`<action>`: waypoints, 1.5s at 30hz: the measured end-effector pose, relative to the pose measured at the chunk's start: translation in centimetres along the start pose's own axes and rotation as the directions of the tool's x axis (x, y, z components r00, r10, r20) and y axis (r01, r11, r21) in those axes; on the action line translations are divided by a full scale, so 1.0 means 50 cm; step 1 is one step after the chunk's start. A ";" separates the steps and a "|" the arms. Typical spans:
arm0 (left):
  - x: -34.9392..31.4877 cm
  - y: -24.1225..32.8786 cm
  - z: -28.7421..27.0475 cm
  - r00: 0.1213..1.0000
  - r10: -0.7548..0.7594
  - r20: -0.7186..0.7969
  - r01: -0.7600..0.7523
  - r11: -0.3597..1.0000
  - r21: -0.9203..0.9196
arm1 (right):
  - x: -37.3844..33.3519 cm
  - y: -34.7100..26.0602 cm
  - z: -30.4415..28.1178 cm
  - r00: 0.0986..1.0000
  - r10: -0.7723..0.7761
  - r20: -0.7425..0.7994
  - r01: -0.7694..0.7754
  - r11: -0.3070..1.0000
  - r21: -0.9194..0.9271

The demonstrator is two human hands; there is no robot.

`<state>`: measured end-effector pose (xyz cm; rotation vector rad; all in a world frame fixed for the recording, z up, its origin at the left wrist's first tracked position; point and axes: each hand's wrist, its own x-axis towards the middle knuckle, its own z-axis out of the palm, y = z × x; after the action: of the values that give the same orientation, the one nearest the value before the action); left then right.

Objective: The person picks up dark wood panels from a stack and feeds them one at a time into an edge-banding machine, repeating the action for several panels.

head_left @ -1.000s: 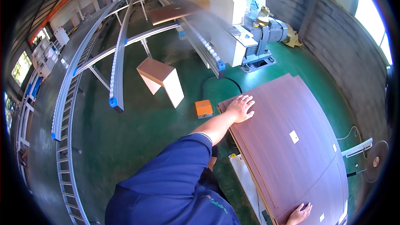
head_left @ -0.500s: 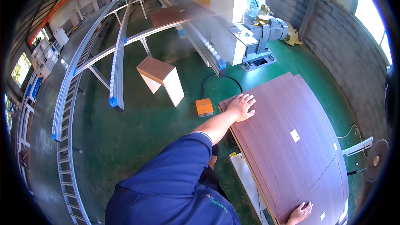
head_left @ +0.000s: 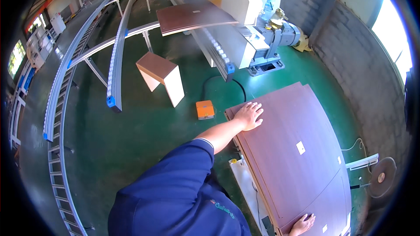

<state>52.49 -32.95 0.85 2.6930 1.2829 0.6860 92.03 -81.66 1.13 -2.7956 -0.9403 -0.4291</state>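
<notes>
My left hand (head_left: 248, 116) lies flat, fingers a little apart, on the near-left corner of a brown wood-grain panel (head_left: 280, 148). That panel tops a stack at the right, with small white labels on it. Lower down, my right hand (head_left: 302, 224) rests with its fingers stretched out on the stack's lower part, beside a seam between panels. Neither hand holds anything. A further brown panel (head_left: 192, 16) sits on the roller rails beside the white machine (head_left: 238, 0).
An orange foot pedal box (head_left: 204, 109) and a bent wooden piece (head_left: 159, 72) stand on the green floor. Long roller rails (head_left: 114, 61) run along the left. A grey motor (head_left: 280, 35) stands by the machine. A round fan (head_left: 381, 177) is at the far right.
The brown panel on the rails has slid nearer along them, out past the crossbeam. My view has shifted slightly to the right. Both hands stay in place on the stack.
</notes>
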 end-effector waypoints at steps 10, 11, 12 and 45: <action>-0.235 -0.157 -0.141 0.845 -0.442 -0.300 0.214 0.795 -0.567 | 0.035 0.051 0.060 0.998 0.009 -0.065 0.001 0.990 0.144; -0.271 -0.250 -0.111 0.740 -0.651 -0.170 0.403 0.631 -0.663 | 0.050 0.040 0.077 0.998 0.036 -0.055 -0.023 0.977 0.211; -0.311 -0.364 -0.065 0.598 -0.782 -0.176 0.335 0.443 -0.832 | 0.064 0.019 0.096 0.952 -0.078 -0.294 0.131 0.978 0.165; -0.126 -0.795 -0.282 0.197 -0.864 0.464 0.223 -0.421 -0.879 | 0.312 -1.481 0.160 0.470 -0.461 0.753 -0.881 -0.300 0.366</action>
<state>14.45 -13.67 0.92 0.2075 1.3509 1.3296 60.39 -12.48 3.01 -1.0359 -0.0452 1.4035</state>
